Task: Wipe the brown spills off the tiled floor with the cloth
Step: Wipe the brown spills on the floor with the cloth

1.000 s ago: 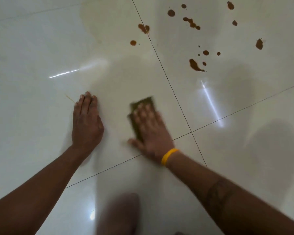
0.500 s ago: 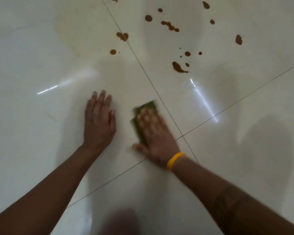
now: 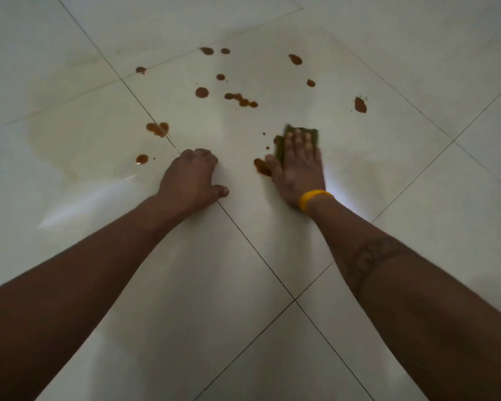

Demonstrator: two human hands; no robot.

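My right hand (image 3: 298, 166), with a yellow wristband, presses flat on a green cloth (image 3: 311, 134) on the white tiled floor (image 3: 388, 175); most of the cloth is hidden under the fingers. A brown spill (image 3: 261, 167) lies against my right thumb. Several more brown spills spread beyond both hands, among them a heart-shaped blot (image 3: 157, 129), a round drop (image 3: 142, 159), a streak (image 3: 241, 100) and a blot at the far right (image 3: 360, 105). My left hand (image 3: 190, 180) rests on the floor with its fingers curled under, holding nothing.
Dark grout lines (image 3: 255, 253) cross the floor diagonally between large glossy tiles. Bright light reflections lie left of my left arm (image 3: 99, 195) and beside my right wrist. A faint wet smear covers the tile at the left (image 3: 52, 140).
My right hand has pushed the cloth forward and right into the spill area. My left hand moved forward too, and its flat fingers have curled under. The view shifted toward the spills.
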